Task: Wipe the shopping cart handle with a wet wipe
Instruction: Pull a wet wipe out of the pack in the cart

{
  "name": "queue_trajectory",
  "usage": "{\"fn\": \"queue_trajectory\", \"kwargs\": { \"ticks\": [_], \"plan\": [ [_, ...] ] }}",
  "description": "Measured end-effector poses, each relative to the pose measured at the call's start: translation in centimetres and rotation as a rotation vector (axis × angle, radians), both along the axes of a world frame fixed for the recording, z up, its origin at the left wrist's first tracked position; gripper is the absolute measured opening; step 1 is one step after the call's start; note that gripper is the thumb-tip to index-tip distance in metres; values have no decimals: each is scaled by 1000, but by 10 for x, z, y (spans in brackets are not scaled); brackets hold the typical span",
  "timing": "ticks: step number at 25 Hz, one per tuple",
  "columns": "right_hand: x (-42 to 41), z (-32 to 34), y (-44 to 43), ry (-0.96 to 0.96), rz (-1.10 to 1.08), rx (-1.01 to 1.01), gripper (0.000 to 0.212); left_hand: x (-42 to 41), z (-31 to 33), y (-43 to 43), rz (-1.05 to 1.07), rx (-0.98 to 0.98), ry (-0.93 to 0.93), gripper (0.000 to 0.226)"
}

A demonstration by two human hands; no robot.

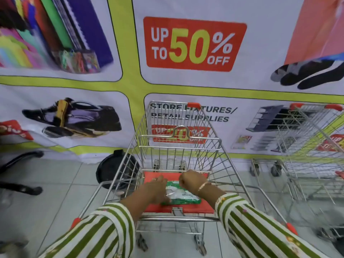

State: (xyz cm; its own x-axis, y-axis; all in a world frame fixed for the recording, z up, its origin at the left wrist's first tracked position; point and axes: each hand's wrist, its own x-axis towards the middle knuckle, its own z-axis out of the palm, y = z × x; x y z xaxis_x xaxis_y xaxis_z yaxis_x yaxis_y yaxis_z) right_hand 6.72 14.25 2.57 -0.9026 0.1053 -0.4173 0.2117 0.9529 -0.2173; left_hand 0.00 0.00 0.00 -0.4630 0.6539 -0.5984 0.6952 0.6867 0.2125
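Handle (178, 218) runs crosswise just behind and below both our hands, between the striped sleeves. Our left hand (158, 185) lies flat, fingers spread, on the wipe pack (181, 195); our right hand (189, 180) is fisted at its far edge, pinching something we cannot make out. Neither hand seems nearer.

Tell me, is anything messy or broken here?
Nothing looks broken or spilled. The wipes pack lies on the cart's red seat flap, both hands at it. Only the banner's bottom edge is rumpled at the floor.
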Motion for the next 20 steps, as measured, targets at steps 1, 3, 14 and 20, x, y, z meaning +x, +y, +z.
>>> {"fn": "queue_trajectory", "kwargs": {
  "ticks": [1,3,14,20],
  "plan": [
    [-6,-9,-4,-65,23,19,19,0,-6,4,16,-1,-17,86],
    [-14,-23,-11,-104,48,66,20,-2,-16,7,45,21,-30,88],
    [-21,-46,-18,-70,349,252,22,-12,-36,13,55,-6,-22,81],
    [-21,-44,-16,-48,370,215,24,-11,-32,11,31,0,-25,83]
  ]
}}
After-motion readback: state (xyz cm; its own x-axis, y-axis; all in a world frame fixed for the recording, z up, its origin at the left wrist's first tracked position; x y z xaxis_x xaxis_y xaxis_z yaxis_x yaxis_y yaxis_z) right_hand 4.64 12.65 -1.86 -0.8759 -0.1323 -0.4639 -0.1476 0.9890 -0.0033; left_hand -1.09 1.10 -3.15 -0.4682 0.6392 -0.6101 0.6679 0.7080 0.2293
